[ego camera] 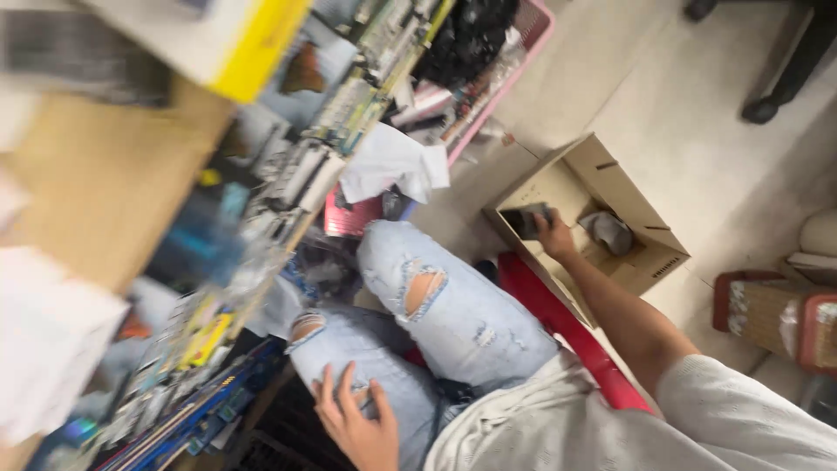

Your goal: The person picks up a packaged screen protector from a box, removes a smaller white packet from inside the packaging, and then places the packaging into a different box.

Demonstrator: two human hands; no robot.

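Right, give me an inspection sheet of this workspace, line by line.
Surface: pale tiled floor; the person sits on a red stool.
Job's things: open cardboard box on the floor, a grey object inside; small dark object held over the box.
Clutter: blurred stacks of circuit boards, white cloth, pink basket.
Grippers: right hand grips the small dark object; left hand rests on the knee, empty.
Cables: dark tangle in the basket, too blurred to tell.
Surroundings: chair base, red-edged trays.
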